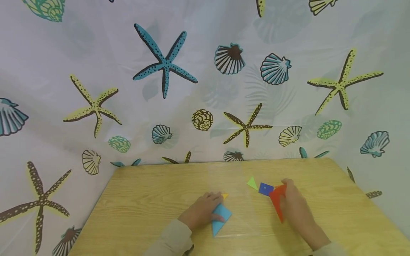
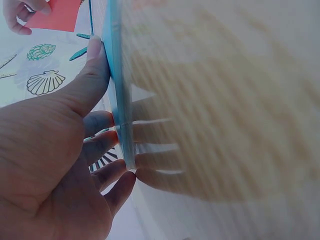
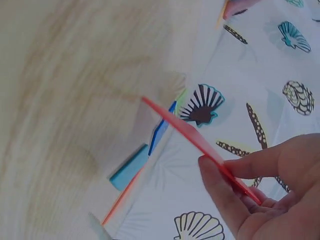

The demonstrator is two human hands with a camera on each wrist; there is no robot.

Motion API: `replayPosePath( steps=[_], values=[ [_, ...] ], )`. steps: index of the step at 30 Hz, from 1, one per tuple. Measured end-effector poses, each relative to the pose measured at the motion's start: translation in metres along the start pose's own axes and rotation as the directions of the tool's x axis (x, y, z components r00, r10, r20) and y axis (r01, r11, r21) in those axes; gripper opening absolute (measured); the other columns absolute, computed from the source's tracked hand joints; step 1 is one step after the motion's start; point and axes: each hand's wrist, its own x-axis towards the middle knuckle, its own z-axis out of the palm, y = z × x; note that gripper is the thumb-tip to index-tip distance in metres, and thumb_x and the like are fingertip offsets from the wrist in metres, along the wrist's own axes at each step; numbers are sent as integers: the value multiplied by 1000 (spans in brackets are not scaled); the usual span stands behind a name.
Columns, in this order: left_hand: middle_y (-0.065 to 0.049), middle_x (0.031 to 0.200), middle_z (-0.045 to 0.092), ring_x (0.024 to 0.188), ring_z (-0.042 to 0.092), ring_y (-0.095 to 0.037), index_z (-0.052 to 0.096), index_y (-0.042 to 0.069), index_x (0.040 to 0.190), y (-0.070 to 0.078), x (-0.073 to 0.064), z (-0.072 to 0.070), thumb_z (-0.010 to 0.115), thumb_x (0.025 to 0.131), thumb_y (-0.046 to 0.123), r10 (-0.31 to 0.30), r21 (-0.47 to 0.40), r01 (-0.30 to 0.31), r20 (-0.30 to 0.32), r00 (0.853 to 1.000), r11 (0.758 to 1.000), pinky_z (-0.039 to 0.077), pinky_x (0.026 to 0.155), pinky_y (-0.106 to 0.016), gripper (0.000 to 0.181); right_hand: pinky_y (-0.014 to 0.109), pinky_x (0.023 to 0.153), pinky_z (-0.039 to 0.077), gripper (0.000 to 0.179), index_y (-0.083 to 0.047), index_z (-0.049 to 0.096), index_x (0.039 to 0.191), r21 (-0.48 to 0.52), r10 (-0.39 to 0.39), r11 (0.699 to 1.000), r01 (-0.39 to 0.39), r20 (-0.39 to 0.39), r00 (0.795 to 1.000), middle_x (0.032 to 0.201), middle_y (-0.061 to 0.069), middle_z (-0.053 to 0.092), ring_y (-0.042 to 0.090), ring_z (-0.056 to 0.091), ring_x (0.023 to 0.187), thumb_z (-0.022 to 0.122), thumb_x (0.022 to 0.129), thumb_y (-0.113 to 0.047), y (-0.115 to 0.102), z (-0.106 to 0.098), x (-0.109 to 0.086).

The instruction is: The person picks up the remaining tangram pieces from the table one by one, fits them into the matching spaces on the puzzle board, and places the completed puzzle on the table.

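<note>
My left hand (image 1: 205, 209) rests on a flat light blue piece (image 1: 224, 212) on the table. Its thumb lies across the piece, and the fingertips touch down around the far side in the left wrist view. A yellow-orange pointed piece (image 1: 225, 196) shows just past those fingers; the hand hides part of it. Between thumb and fingers, my right hand (image 1: 296, 209) pinches a thin red triangle (image 1: 277, 201), held tilted above the table (image 3: 190, 132). Just left of it lie a dark blue four-sided piece (image 1: 266, 189) and a light green triangle (image 1: 252, 183).
In the right wrist view a teal piece (image 3: 128, 167) and an orange-edged piece (image 3: 121, 196) lie beyond the red triangle. A see-through sheet (image 1: 246, 227) seems to lie on the wooden tabletop (image 1: 144, 199). Behind hangs a curtain (image 1: 205, 89) printed with starfish and shells.
</note>
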Motion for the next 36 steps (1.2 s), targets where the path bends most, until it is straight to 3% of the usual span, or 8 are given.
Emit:
replayPosePath(
  steps=[7, 12, 15, 17, 20, 28, 32, 36],
  values=[
    [-1, 150, 29, 135, 27, -25, 37, 14, 143, 1, 0, -1, 51, 80, 60, -15, -12, 15, 12, 1000, 1000, 29, 106, -44, 79, 35, 60, 49, 32, 7, 50, 113, 112, 24, 994, -19, -46, 999, 89, 15, 59, 27, 58, 78, 63, 85, -3, 11, -16, 1],
    [-1, 150, 28, 135, 27, -25, 37, 14, 143, 1, 0, -1, 50, 81, 61, -21, -6, 22, 21, 1000, 1000, 28, 106, -44, 79, 36, 64, 54, 30, 4, 57, 112, 250, 100, 963, -102, 18, 995, 94, 16, 63, 30, 62, 85, 63, 89, -14, 24, -26, 2],
    [-1, 150, 28, 135, 27, -25, 37, 15, 143, 1, 1, -1, 49, 81, 62, -22, -1, 22, 17, 1000, 1000, 28, 106, -44, 79, 36, 69, 55, 37, 8, 55, 117, 430, 170, 880, -200, 107, 980, 101, 19, 62, 23, 65, 83, 62, 90, -18, 33, -32, 2],
    [0, 150, 28, 135, 27, -25, 36, 15, 143, 1, 2, -1, 48, 81, 62, -23, -5, 23, 15, 1000, 1000, 28, 106, -44, 80, 33, 72, 54, 43, 12, 51, 120, 557, 219, 779, -289, 190, 957, 106, 19, 58, 15, 65, 82, 60, 91, -19, 40, -35, 2],
    [0, 150, 27, 136, 26, -25, 36, 15, 144, 0, 3, -1, 47, 80, 63, -28, -15, 28, 16, 999, 999, 28, 106, -44, 80, 34, 79, 52, 49, 17, 44, 122, 646, 244, 667, -372, 282, 928, 112, 16, 52, 8, 62, 84, 59, 92, -19, 47, -39, 1],
    [-2, 149, 29, 134, 28, -25, 37, 13, 143, 0, -1, -2, 47, 81, 62, 3, 5, -3, -3, 1000, 1000, 30, 105, -44, 79, 37, 90, 46, 65, 15, 24, 138, 675, 193, 557, -484, 462, 866, 141, 32, 22, 2, 57, 96, 53, 96, -25, 63, -43, -7],
    [-2, 150, 28, 135, 27, -25, 36, 13, 143, -1, -1, 0, 47, 81, 62, 5, 3, -5, -3, 1000, 1000, 29, 106, -44, 80, 37, 92, 45, 63, 16, 25, 137, 667, 173, 496, -556, 552, 816, 139, 30, 29, 8, 59, 97, 53, 95, -21, 71, -41, -9],
    [0, 150, 27, 135, 27, -24, 35, 15, 144, -2, -1, 1, 47, 81, 62, 0, 0, 0, 4, 1000, 1000, 28, 106, -44, 80, 36, 93, 44, 56, 15, 33, 135, 660, 98, 459, -595, 627, 772, 140, 24, 32, 13, 57, 102, 53, 95, -19, 77, -37, -13]
  ],
)
